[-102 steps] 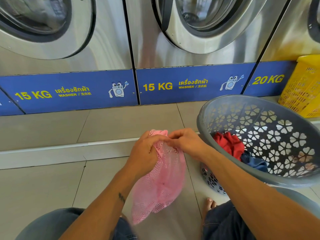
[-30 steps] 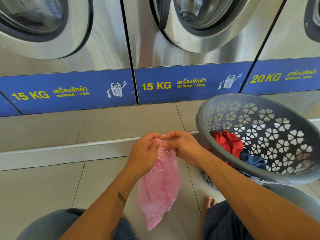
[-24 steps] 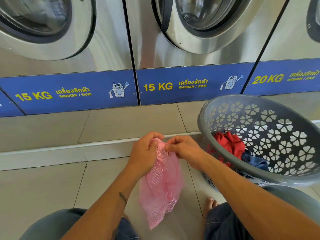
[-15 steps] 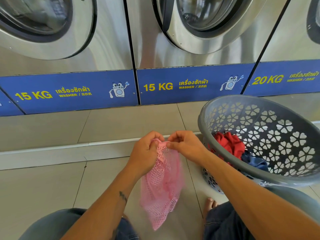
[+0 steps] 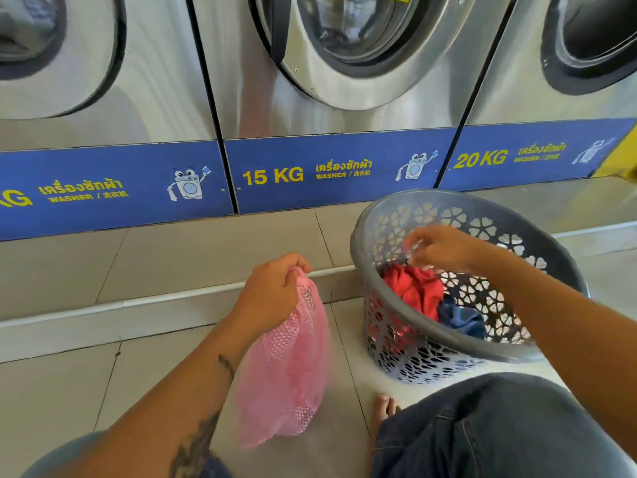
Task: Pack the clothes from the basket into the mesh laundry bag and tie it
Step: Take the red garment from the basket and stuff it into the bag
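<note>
Mesh laundry bag [image 5: 286,360]: limp, light, hanging from left hand [image 5: 272,294], gripped at gathered mouth. Clothes [image 5: 413,291] in basket [image 5: 365,236], directly beneath right hand [image 5: 441,248]: soft, light, likely tangled. Right hand blurred, fingers loosely curled, seemingly holding nothing. Best pinched at a raised fold.

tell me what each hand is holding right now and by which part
The left hand grips the pink mesh bag by its bunched top edge. The right hand hovers over the red garment in the basket, fingers loosely curled, holding nothing.
</note>
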